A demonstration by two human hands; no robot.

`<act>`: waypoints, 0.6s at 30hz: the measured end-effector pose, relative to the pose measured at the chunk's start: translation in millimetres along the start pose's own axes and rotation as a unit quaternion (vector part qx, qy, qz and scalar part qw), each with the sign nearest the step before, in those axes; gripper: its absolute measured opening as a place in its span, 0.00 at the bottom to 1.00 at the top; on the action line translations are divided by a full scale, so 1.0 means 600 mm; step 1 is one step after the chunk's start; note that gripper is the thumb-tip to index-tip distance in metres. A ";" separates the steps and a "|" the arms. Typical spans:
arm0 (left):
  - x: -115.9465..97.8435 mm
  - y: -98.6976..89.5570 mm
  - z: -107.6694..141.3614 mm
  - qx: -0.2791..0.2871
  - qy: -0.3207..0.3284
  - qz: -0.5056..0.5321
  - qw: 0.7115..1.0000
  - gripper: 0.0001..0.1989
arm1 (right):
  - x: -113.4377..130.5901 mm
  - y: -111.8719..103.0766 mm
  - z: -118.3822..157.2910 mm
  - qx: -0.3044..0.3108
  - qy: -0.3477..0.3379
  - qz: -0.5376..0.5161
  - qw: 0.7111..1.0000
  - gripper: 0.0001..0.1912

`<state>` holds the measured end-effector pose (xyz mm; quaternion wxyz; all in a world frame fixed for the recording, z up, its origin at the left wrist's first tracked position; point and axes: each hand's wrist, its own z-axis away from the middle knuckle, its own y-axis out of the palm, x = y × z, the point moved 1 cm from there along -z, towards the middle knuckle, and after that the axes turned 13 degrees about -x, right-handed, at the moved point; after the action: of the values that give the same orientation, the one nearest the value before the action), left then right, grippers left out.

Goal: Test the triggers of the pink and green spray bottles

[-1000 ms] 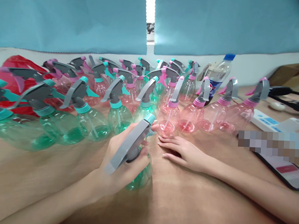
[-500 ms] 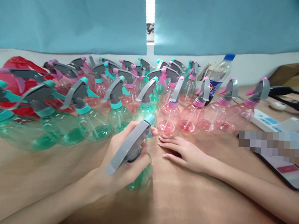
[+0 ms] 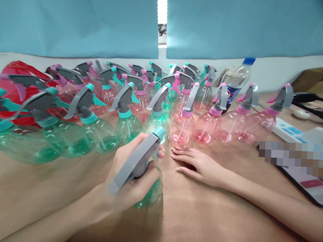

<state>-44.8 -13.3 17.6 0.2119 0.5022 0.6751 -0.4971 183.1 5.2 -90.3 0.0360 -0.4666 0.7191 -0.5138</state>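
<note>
The left hand (image 3: 131,191) is gripping a round, translucent green plastic spray bottle (image 3: 152,192), its grey head fitted; the right hand (image 3: 201,166) is lying open on the brown table (image 3: 189,222). Beyond, green bottles (image 3: 95,137) and pink bottles (image 3: 207,126) are standing, apparently all fitted too.

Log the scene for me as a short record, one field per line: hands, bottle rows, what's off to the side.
Left hand: left hand grips a green spray bottle near its neck
Right hand: right hand lies palm down on the tabletop, fingertips near a pink bottle
Front row, left: five green bottles, teal collars
Front row, right: four pink bottles, pink collars
Behind: more spray bottles, partly hidden
Far left: red bag
Right side: blue-capped drink bottle, phone, partly pixelated
</note>
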 end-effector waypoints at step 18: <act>0.006 0.002 -0.005 0.000 0.029 -0.030 0.999 0.18 | 0.002 -0.001 0.000 0.003 0.002 0.001 1.000 0.22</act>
<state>-44.7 -8.8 15.7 0.1771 0.4958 0.6961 -0.4881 182.8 4.5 -89.6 0.0363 -0.4649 0.7176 -0.5172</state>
